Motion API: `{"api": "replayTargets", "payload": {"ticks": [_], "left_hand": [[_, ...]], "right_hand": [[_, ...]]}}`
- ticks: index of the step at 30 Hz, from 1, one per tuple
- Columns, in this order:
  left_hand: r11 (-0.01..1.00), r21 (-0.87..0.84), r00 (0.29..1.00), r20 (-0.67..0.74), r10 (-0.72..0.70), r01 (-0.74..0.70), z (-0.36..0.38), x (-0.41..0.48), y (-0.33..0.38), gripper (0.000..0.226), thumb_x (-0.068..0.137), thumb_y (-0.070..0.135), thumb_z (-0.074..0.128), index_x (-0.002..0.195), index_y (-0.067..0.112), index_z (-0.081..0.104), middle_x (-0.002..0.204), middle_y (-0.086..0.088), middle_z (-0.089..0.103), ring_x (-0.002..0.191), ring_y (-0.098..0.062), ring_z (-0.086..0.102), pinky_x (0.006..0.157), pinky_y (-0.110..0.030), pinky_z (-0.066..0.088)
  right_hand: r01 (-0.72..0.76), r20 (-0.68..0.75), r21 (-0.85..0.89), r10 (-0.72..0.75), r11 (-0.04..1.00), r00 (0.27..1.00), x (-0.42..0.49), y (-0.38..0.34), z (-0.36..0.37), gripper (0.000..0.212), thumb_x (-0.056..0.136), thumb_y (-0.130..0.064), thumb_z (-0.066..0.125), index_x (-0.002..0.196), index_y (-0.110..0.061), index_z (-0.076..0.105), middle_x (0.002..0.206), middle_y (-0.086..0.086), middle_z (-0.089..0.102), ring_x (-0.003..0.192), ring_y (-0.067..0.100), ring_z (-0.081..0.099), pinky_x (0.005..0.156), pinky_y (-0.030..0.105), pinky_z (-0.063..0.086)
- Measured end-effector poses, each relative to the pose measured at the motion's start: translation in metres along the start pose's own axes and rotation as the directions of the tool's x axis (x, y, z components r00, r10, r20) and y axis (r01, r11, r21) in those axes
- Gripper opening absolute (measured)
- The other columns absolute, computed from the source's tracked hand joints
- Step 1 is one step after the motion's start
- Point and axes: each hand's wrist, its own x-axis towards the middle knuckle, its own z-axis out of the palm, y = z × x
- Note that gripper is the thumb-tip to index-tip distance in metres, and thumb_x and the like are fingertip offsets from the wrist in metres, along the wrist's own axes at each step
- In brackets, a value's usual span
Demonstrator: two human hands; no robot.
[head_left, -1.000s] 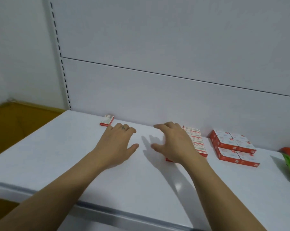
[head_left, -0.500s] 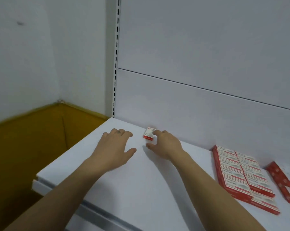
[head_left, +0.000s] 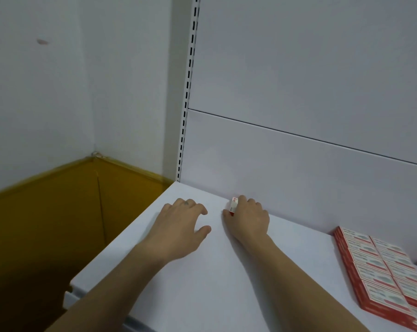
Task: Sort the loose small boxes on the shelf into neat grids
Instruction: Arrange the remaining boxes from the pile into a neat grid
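Red-and-white small cardboard box now stands tipped on edge at centre frame, pinched by the right hand, where half a second ago it lay flat. It seems ready to join the grid of red boxes at lower right. Its long axis points toward the back panel. The left hand rests open on the white shelf.

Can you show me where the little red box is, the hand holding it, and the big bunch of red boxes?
little red box [head_left: 233, 205], head view, on its white face beside the fingers.
right hand [head_left: 250, 220], head view, on the back of the hand.
grid of red boxes [head_left: 379, 267], head view, on a top face mid-grid.
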Motion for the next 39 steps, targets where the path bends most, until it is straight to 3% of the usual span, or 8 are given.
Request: {"api": "replayTargets", "payload": {"ticks": [6, 10, 15, 20, 25, 32, 35, 39], "left_hand": [[1.000, -0.013, 0.999, 0.033, -0.001, 0.002, 0.002, 0.006, -0.003, 0.041, 0.092, 0.051, 0.045, 0.129, 0.034, 0.047, 0.135, 0.011, 0.048, 0.125, -0.011, 0.040, 0.106, -0.034, 0.030], [1.000, -0.015, 0.998, 0.063, 0.023, -0.022, 0.006, 0.012, 0.003, 0.043, 0.092, 0.051, 0.046, 0.132, 0.036, 0.044, 0.139, 0.011, 0.045, 0.127, -0.011, 0.038, 0.108, -0.034, 0.030], [0.996, -0.028, 0.994, 0.064, 0.090, -0.088, 0.009, 0.026, 0.024, 0.051, 0.091, 0.051, 0.049, 0.138, 0.036, 0.035, 0.142, 0.011, 0.042, 0.128, -0.012, 0.038, 0.107, -0.033, 0.031], [0.969, -0.102, 0.974, 0.016, 0.227, -0.224, 0.013, 0.046, 0.055, 0.065, 0.087, 0.048, 0.058, 0.142, 0.032, 0.027, 0.141, 0.008, 0.037, 0.124, -0.013, 0.038, 0.101, -0.030, 0.035], [0.932, -0.155, 0.944, -0.012, 0.328, -0.326, 0.027, 0.054, 0.081, 0.073, 0.085, 0.049, 0.060, 0.145, 0.034, 0.020, 0.142, 0.011, 0.034, 0.127, -0.012, 0.034, 0.105, -0.028, 0.030], [0.887, -0.240, 0.919, -0.091, 0.383, -0.394, 0.046, 0.041, 0.076, 0.070, 0.082, 0.045, 0.067, 0.141, 0.038, 0.031, 0.135, 0.017, 0.043, 0.119, -0.002, 0.033, 0.097, -0.018, 0.024], [0.875, -0.262, 0.914, -0.127, 0.387, -0.407, 0.047, 0.044, 0.066, 0.056, 0.079, 0.046, 0.066, 0.130, 0.035, 0.045, 0.125, 0.018, 0.048, 0.111, 0.005, 0.035, 0.095, -0.017, 0.032], [0.824, -0.375, 0.905, -0.154, 0.395, -0.424, 0.049, 0.043, 0.063, 0.050, 0.078, 0.038, 0.069, 0.124, 0.035, 0.048, 0.115, 0.030, 0.041, 0.108, 0.026, 0.029, 0.091, 0.002, 0.029]], "right_hand": [[-0.010, 0.045, 0.115, 0.005, 0.993, 0.999, 0.000, 0.004, -0.002, 0.029, 0.090, -0.034, 0.048, 0.110, -0.014, 0.049, 0.107, 0.005, 0.056, 0.102, 0.024, 0.051, 0.072, 0.032, 0.037], [0.052, 0.153, 0.245, -0.092, 0.968, 0.984, -0.007, 0.018, -0.018, 0.032, 0.084, -0.028, 0.057, 0.114, -0.020, 0.051, 0.105, -0.002, 0.055, 0.106, 0.018, 0.045, 0.075, 0.027, 0.040], [0.157, 0.138, 0.321, -0.211, 0.934, 0.968, -0.018, 0.046, -0.044, 0.037, 0.078, -0.019, 0.064, 0.113, -0.026, 0.055, 0.106, -0.009, 0.056, 0.108, 0.013, 0.040, 0.079, 0.024, 0.041], [0.272, -0.004, 0.334, -0.288, 0.902, 0.958, -0.032, 0.083, -0.069, 0.038, 0.076, -0.006, 0.064, 0.109, -0.024, 0.058, 0.102, -0.012, 0.058, 0.100, 0.009, 0.039, 0.078, 0.021, 0.042], [0.329, -0.136, 0.271, -0.302, 0.905, 0.944, -0.051, 0.111, -0.082, 0.039, 0.075, 0.001, 0.066, 0.109, -0.018, 0.060, 0.104, -0.011, 0.058, 0.100, 0.001, 0.033, 0.071, 0.003, 0.036], [0.303, -0.176, 0.367, -0.255, 0.879, 0.951, -0.070, 0.118, -0.086, 0.042, 0.077, -0.002, 0.071, 0.114, -0.019, 0.059, 0.095, -0.035, 0.038, 0.093, -0.006, 0.044, 0.081, -0.001, 0.035], [0.322, -0.237, 0.386, -0.244, 0.865, 0.940, -0.072, 0.117, -0.085, 0.044, 0.076, -0.006, 0.076, 0.113, -0.020, 0.058, 0.103, -0.024, 0.048, 0.091, 0.002, 0.055, 0.081, -0.003, 0.035], [0.320, -0.289, 0.483, -0.196, 0.815, 0.937, -0.072, 0.116, -0.084, 0.044, 0.076, -0.009, 0.078, 0.108, -0.029, 0.055, 0.110, -0.011, 0.062, 0.098, 0.002, 0.061, 0.086, 0.003, 0.040]]}}
